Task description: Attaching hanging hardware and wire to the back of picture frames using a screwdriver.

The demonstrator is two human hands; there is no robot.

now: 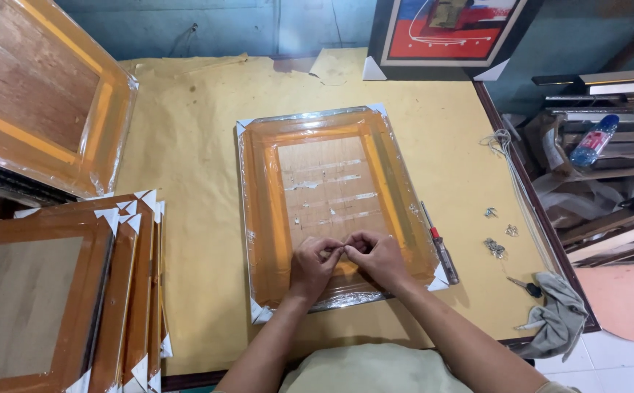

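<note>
Frame [331, 196], plastic-wrapped, lies flat on table [193, 145]; I see left hand [315, 263] and right hand [377, 256] pinching something between their fingertips, too small to identify.

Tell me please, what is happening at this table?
A person is working on an orange-brown wooden picture frame wrapped in clear plastic, which lies flat on the yellow paper-covered table. The left hand and right hand meet at its near edge, pinching something too small to identify. A red-handled screwdriver lies beside the frame, and similar wrapped frames stand stacked at left.
</note>
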